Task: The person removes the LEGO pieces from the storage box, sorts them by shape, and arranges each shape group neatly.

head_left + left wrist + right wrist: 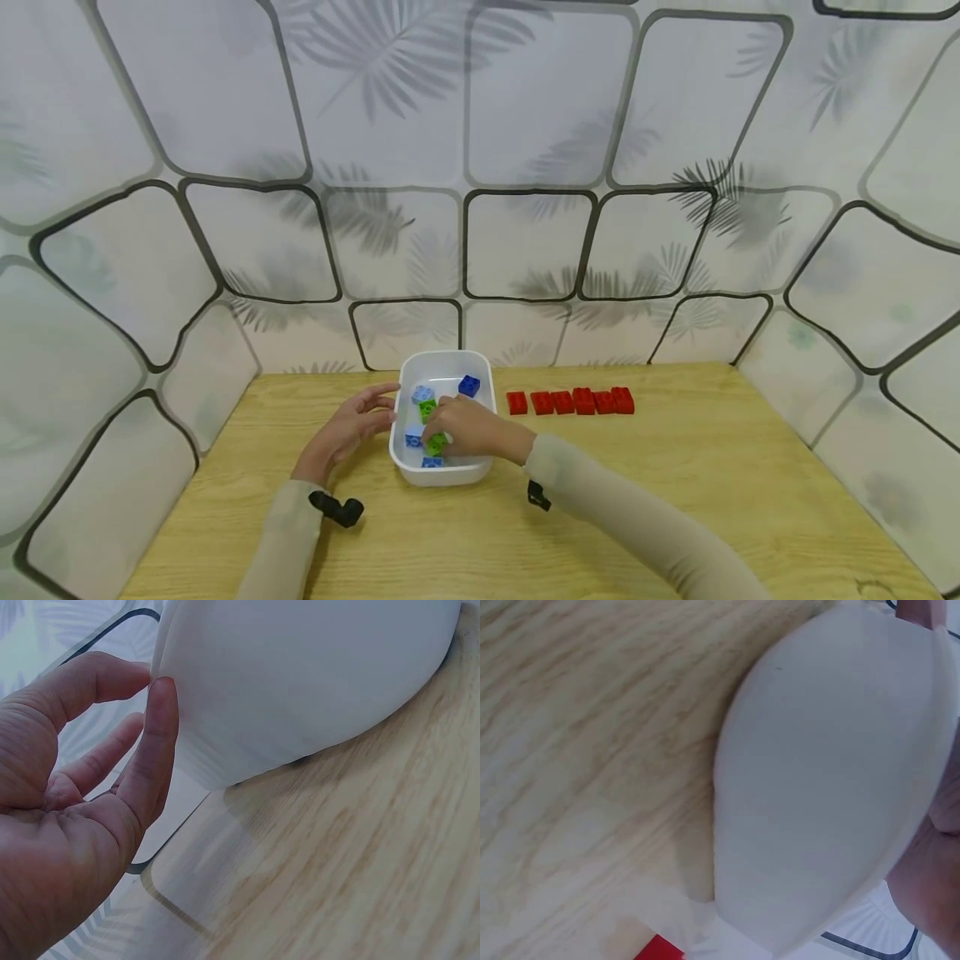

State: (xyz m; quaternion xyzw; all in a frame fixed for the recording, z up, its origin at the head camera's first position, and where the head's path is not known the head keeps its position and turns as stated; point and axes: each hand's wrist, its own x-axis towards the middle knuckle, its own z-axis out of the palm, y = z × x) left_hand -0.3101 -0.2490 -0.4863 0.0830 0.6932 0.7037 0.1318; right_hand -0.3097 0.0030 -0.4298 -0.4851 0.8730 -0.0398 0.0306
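A white plastic bin (447, 476) holds several toy building bricks. My left hand (356, 427) is at its left side with relaxed fingers; in the left wrist view the fingertips (162, 705) touch the rim and outer wall. My right hand (467, 427) reaches down into the bin, its fingers curled around a green brick (436, 444). Another green brick (427, 409) lies just beyond those fingers. Light blue bricks (422, 394) lie along the bin's left side, and a dark blue brick (468, 385) sits toward its back right. In the right wrist view the bin wall hides the right fingertips.
Several red bricks (583, 401) stand in a row on the wooden table (675, 467), right of the bin. A patterned cloth wall (525, 250) rises at the table's back edge. Each wrist carries a black camera mount (337, 507).
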